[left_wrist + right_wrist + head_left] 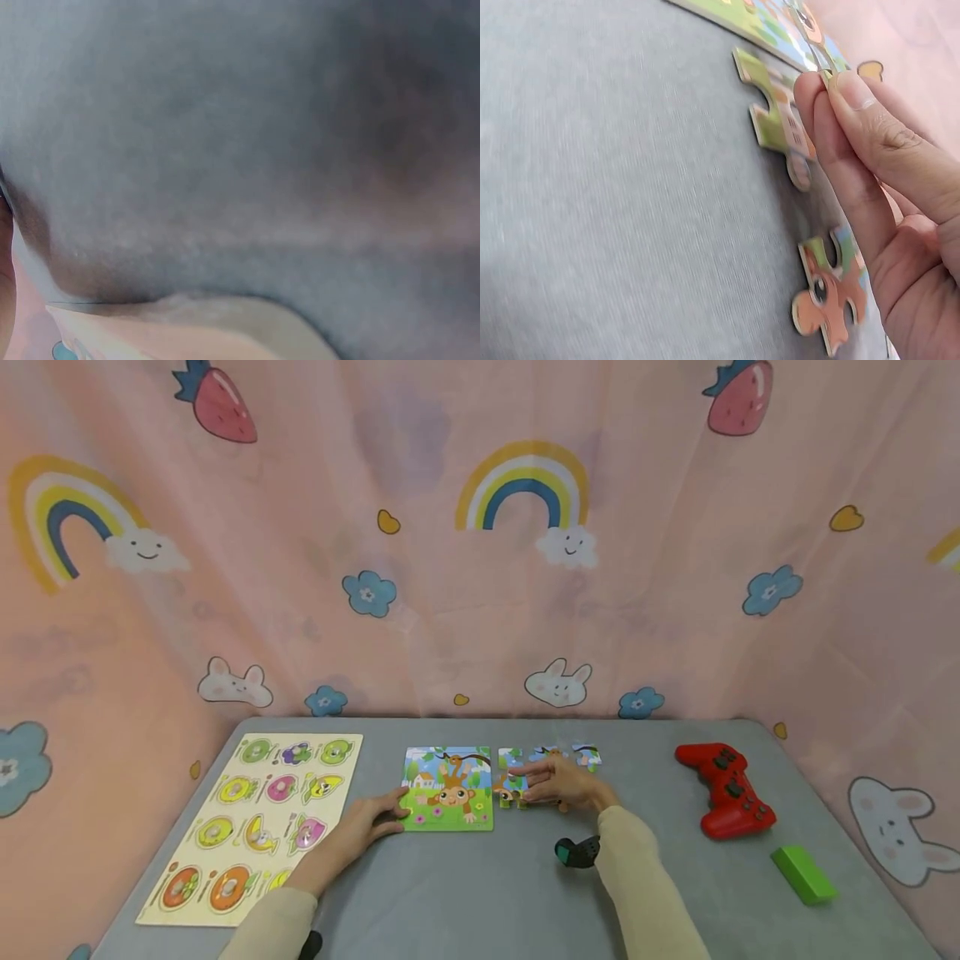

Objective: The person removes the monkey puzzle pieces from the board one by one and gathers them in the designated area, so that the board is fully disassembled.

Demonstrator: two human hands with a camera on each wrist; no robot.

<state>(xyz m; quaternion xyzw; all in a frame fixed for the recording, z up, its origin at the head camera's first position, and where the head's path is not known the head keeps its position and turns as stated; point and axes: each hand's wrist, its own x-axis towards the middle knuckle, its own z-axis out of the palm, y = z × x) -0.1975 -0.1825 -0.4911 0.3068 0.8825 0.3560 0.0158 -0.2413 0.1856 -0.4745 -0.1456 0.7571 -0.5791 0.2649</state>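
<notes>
A square monkey picture puzzle [447,789] lies flat on the grey table. My left hand [369,820] rests at its left side, fingertips touching the edge; the left wrist view catches only a sliver of this hand [6,281]. To the puzzle's right, my right hand [558,781] hovers over loose jigsaw pieces. Between its thumb and index finger it pinches a thin puzzle piece [817,37], seen nearly edge-on in the right wrist view. Below that hand lie a green-and-pink piece [784,120] and a brown piece with an eye [832,292]. The hand partly covers several pieces in the head view.
A cream board with fruit and vegetable pictures [258,802] lies at the left, partly under the left forearm. At the right are a red game controller [727,793] and a green block [804,875]. A pink patterned curtain [480,635] hangs behind the table.
</notes>
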